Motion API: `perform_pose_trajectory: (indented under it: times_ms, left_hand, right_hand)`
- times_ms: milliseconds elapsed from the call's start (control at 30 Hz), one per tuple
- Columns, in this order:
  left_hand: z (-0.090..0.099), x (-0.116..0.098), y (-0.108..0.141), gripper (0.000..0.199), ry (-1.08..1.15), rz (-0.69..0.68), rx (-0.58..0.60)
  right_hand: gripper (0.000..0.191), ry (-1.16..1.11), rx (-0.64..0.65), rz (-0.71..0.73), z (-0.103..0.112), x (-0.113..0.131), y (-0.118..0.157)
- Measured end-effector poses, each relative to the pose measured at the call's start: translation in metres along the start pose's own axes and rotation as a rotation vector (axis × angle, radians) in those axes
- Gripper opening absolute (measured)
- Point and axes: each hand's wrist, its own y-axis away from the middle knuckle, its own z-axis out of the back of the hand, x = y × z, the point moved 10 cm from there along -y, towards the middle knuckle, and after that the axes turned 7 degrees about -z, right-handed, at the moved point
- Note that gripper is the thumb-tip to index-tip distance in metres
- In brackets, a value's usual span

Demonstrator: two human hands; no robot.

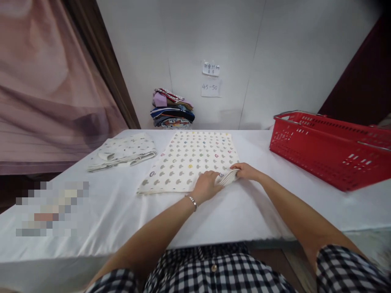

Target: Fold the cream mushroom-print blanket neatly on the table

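A white cloth (189, 158) with a mushroom-like print lies flat and folded in layers in the middle of the table. At its near right corner, my right hand (246, 171) pinches the layered edge and lifts it a little, so several layers show. My left hand (208, 186) rests at the near edge, just left of that corner, fingers on top of the cloth and thumb by the raised layers. A bracelet circles my left wrist. Another folded white cloth (128, 150) with small dark marks lies to the left, apart from both hands.
A red plastic basket (317, 150) with metal handles stands on the right of the white-covered table (116, 215). Several folded fabrics form a stack (172, 112) at the back against the wall. Paper signs (210, 87) hang above. A blurred-out patch (53, 209) covers something at the left front.
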Motion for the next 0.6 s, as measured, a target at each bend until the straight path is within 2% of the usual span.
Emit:
perform_pose_trajectory:
  times_ms: [67, 167, 267, 333, 400, 500, 600]
  left_hand:
    - [-0.013, -0.003, -0.014, 0.033, 0.062, 0.064, 0.044]
    - [-0.029, 0.006, -0.023, 0.016, 0.235, 0.205, 0.109]
    - [-0.036, 0.017, -0.024, 0.016, 0.312, 0.285, 0.126]
    - [-0.038, 0.021, -0.023, 0.017, 0.321, 0.300, 0.130]
    - [-0.040, 0.024, -0.022, 0.017, 0.337, 0.309, 0.134]
    - [-0.042, 0.024, -0.020, 0.017, 0.357, 0.309, 0.129]
    - [-0.042, 0.022, -0.019, 0.017, 0.363, 0.306, 0.124]
  right_hand:
    - [0.049, 0.004, -0.116, 0.039, 0.002, -0.001, 0.004]
    - [0.046, 0.031, -0.356, 0.117, 0.012, -0.001, 0.021]
    - [0.032, 0.038, -0.623, 0.195, 0.031, 0.003, 0.049]
    - [0.019, -0.001, -0.699, 0.211, 0.040, 0.005, 0.064]
    - [0.014, -0.058, -0.655, 0.210, 0.039, 0.008, 0.069]
    - [0.012, -0.056, -0.472, 0.206, 0.021, 0.014, 0.062]
    - [0.021, 0.031, -0.408, 0.187, 0.006, 0.016, 0.056]
